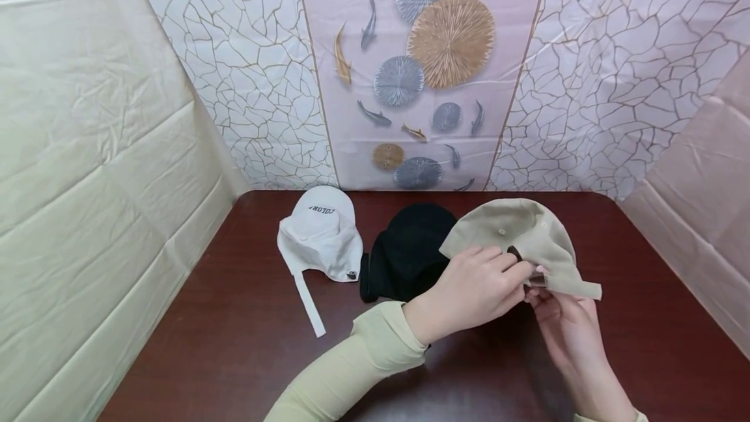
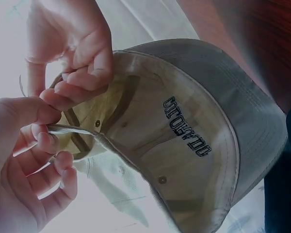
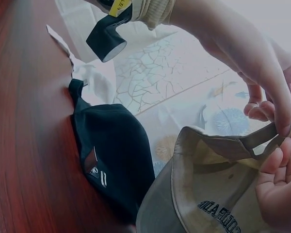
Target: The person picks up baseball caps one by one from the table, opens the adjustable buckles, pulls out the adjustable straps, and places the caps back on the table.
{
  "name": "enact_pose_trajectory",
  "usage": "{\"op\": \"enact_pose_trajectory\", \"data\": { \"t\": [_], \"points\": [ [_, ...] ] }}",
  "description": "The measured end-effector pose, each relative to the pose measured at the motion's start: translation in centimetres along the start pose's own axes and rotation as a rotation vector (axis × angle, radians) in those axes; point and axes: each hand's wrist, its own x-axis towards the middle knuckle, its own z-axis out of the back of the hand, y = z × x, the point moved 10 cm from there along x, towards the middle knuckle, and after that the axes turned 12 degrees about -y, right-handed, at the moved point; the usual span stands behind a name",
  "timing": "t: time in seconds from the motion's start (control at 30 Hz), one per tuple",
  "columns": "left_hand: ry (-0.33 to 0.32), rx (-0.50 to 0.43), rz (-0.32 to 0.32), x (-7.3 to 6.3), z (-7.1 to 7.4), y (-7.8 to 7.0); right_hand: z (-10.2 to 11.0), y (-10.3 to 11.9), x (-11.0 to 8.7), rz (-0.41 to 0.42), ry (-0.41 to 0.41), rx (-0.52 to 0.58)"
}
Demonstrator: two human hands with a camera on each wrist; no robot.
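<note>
A beige baseball cap is held up off the table by both hands at its back strap. My left hand reaches across from the left and pinches the strap beside the cap's back opening. From below, my right hand grips the strap near the buckle, its fingertips close to the left ones. A loose strap end sticks out on the right. Inside the crown, the back of dark embroidered lettering shows in the left wrist view. The fingers partly hide the buckle.
A black cap lies on the dark red table, just left of the beige one. Farther left is a white cap, its strap stretched toward the front. Patterned cloth hangs behind the table, with plain cloth on both sides.
</note>
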Motion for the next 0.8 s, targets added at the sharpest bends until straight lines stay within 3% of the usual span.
{"op": "enact_pose_trajectory", "data": {
  "t": [0.2,0.4,0.47,0.7,0.8],
  "points": [
    [0.026,-0.019,0.028,-0.2,-0.4,0.3,0.4,0.4,0.4,-0.001,-0.038,0.049],
    [0.055,0.007,0.064,-1.2,-1.2,1.4,0.9,1.7,0.7,0.005,-0.078,0.149],
    [0.061,-0.004,0.081,-1.6,-1.5,1.8,1.1,2.2,0.8,0.03,-0.093,0.128],
    [0.05,-0.051,0.162,-2.9,-2.1,3.6,1.3,3.3,1.0,0.037,-0.011,0.284],
    [0.043,-0.049,0.177,-3.1,-2.0,4.1,1.5,3.3,1.0,0.034,-0.008,0.285]
  ]
}}
